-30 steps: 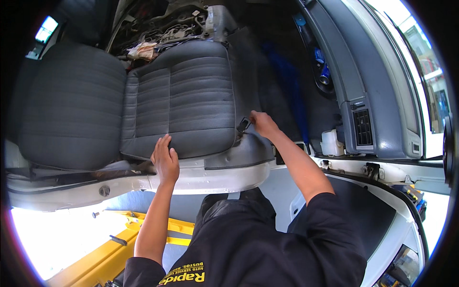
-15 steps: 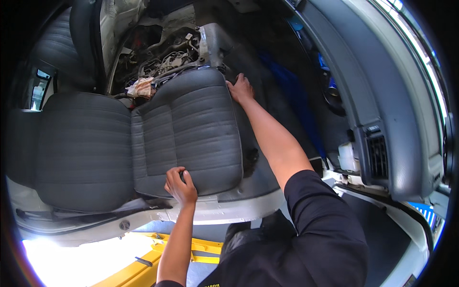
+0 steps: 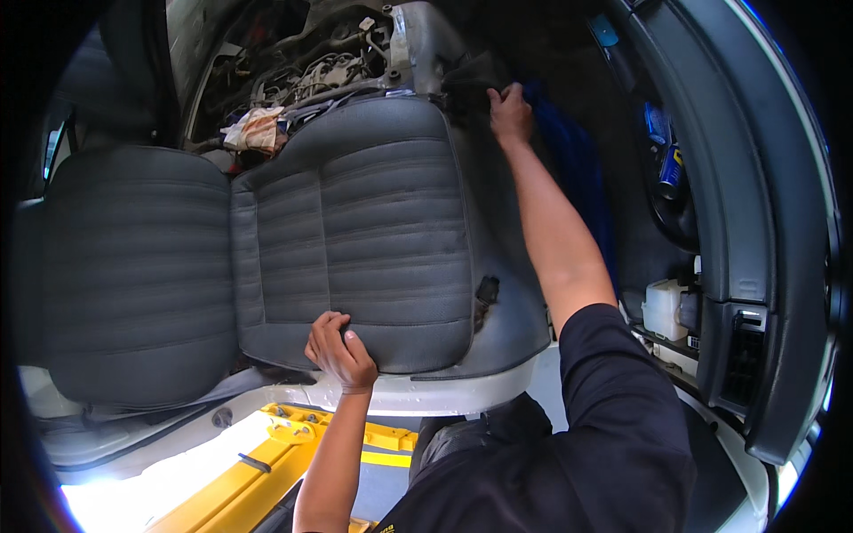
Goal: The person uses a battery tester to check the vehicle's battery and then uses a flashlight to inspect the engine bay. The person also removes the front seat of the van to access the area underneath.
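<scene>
A grey fabric seat cushion point(image 3: 391, 231) with stitched ribs lies in front of me inside a vehicle, joined to a matching seat back point(image 3: 138, 275). My left hand point(image 3: 339, 354) rests near the cushion's lower edge, fingers loosely bent and a little apart, with nothing seen in it. Beyond the cushion's far right corner, my right hand point(image 3: 511, 115) is closed at the edge of a dark floor covering point(image 3: 475, 75), which looks lifted there. Its fingertips are partly hidden. A small black fitting point(image 3: 487, 290) sits beside the cushion's right side.
Behind the cushion lies an uncovered engine bay point(image 3: 329, 75) with a stained cloth point(image 3: 254, 130) at its edge. Blue fabric point(image 3: 569, 169) lies in the footwell, below the dashboard point(image 3: 755, 195). A white plastic reservoir point(image 3: 665, 309) stands at right; yellow metal arms point(image 3: 267, 462) are outside, lower left.
My right hand has left the cushion's far right corner and moved right to the dark floor covering. My left hand stays on the cushion. The view has shifted closer.
</scene>
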`<action>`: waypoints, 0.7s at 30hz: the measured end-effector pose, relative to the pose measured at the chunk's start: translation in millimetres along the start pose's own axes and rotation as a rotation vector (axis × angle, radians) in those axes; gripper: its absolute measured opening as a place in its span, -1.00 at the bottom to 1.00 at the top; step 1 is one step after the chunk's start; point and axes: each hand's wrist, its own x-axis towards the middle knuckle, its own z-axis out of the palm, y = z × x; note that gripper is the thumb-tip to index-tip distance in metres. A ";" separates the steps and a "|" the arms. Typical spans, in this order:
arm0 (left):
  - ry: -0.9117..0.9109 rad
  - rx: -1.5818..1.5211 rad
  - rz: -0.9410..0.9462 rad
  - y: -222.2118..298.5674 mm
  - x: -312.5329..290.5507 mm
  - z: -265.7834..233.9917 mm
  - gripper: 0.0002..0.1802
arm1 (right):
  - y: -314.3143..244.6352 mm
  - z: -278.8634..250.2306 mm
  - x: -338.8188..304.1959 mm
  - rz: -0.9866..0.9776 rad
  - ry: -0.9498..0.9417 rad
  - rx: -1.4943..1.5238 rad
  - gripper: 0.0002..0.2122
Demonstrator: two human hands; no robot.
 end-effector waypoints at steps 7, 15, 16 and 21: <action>-0.006 -0.013 0.031 6.6 7.7 1.6 -0.68 | -7.8 60.4 10.6 0.361 -0.262 -0.060 -0.31; 0.004 -0.039 0.011 0.7 4.4 -4.7 -0.69 | -3.3 59.4 38.3 0.397 -0.726 -0.149 -0.18; 0.014 -0.055 0.015 3.0 7.6 -3.9 -0.69 | 6.5 56.9 46.3 0.449 -0.717 -0.008 -0.18; 0.019 -0.030 -0.002 -1.6 3.8 -7.1 -0.68 | 4.3 50.6 11.8 0.418 -0.828 0.318 -0.12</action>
